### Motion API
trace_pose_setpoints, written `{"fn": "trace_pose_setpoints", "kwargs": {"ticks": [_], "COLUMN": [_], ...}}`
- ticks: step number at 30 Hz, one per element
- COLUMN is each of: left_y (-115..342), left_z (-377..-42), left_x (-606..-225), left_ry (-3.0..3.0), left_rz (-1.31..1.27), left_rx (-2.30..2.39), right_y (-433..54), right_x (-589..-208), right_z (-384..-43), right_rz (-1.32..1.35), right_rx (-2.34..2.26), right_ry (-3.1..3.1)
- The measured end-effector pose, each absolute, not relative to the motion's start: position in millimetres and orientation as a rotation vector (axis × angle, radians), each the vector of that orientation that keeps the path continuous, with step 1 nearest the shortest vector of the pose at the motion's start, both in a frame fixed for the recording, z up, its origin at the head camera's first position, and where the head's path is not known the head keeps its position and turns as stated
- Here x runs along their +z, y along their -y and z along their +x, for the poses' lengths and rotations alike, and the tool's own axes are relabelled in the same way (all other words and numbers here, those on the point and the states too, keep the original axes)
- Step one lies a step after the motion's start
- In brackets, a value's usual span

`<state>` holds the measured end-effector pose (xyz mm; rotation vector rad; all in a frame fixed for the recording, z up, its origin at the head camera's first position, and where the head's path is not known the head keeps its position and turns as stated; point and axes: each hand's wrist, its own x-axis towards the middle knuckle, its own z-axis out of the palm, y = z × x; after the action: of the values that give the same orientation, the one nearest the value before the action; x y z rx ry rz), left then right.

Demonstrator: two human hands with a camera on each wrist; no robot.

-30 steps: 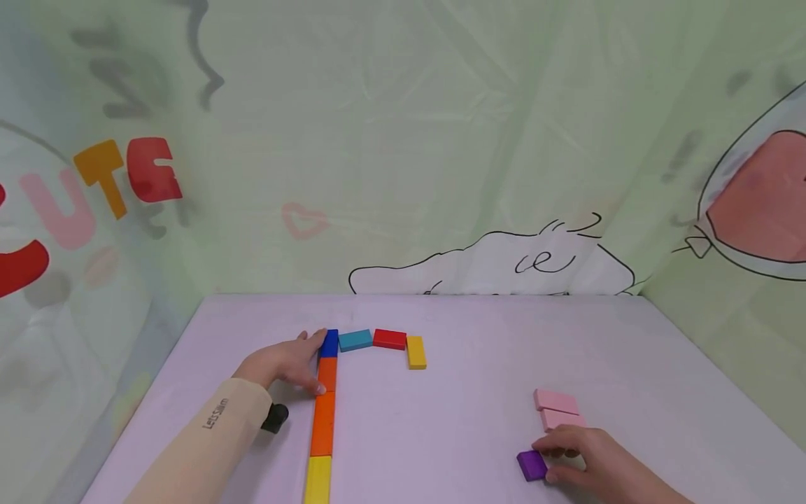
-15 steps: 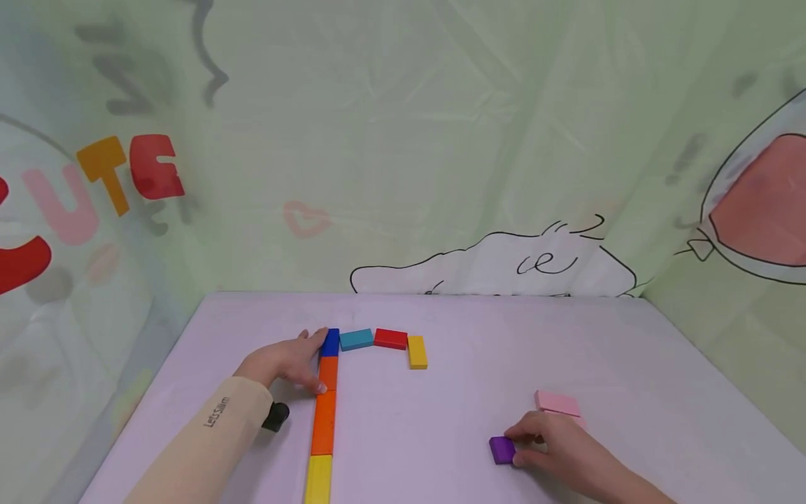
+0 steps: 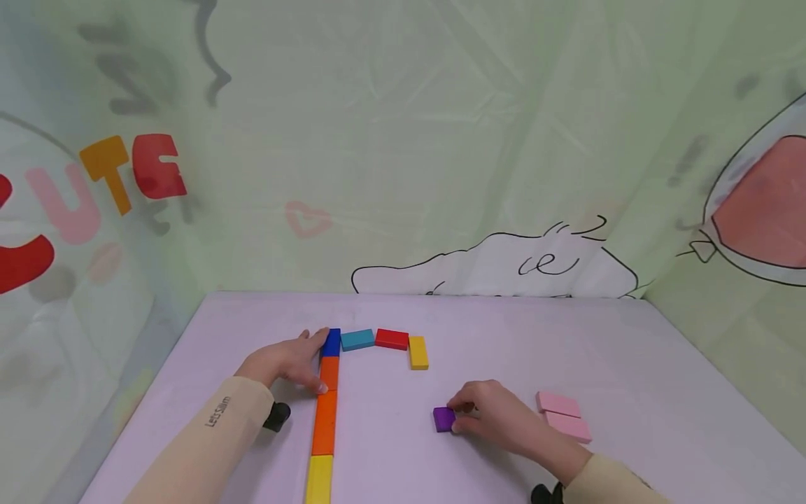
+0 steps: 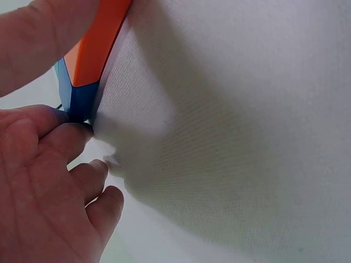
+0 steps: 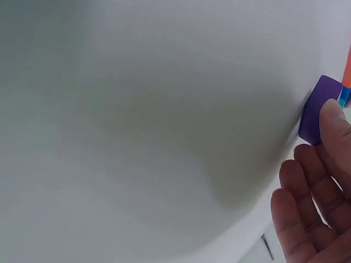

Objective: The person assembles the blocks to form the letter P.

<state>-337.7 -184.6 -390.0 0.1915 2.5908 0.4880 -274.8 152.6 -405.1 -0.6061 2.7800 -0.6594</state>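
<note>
In the head view, my right hand (image 3: 497,418) pinches a small purple block (image 3: 443,420) between thumb and fingers, low over or on the table right of the long row. The right wrist view shows the purple block (image 5: 320,109) under the thumb. My left hand (image 3: 290,362) rests along the left side of the row. Its index finger touches the blue block (image 3: 331,343) at the far end, and its thumb touches the orange blocks (image 3: 324,422). The left wrist view shows the fingertips against the blue block (image 4: 81,99). A yellow block (image 3: 319,480) forms the near end.
From the blue block a teal block (image 3: 357,340), a red block (image 3: 392,339) and a yellow-orange block (image 3: 418,353) run rightward. Two pink blocks (image 3: 562,416) lie at right. Black pieces show beside both sleeves. A printed cloth (image 3: 441,140) stands behind the table (image 3: 491,336).
My right hand has carried the purple block leftward and farther from me, away from the pink blocks, which now show fully. My left hand has stayed at the row.
</note>
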Motion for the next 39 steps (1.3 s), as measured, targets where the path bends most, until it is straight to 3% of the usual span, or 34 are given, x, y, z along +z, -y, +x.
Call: {"fn": "trace_pose_setpoints", "kwargs": {"ticks": [39], "left_y": [183], "left_z": [-339], "left_x": [-390], "left_ry": [-2.592], "left_rz": [0.16], "left_rx": [0.483], "right_y": [-55], "right_x": [-408], "right_z": [-314], "right_rz": [-0.689], "right_rx": [-0.705], "right_ry": [-2.727]}}
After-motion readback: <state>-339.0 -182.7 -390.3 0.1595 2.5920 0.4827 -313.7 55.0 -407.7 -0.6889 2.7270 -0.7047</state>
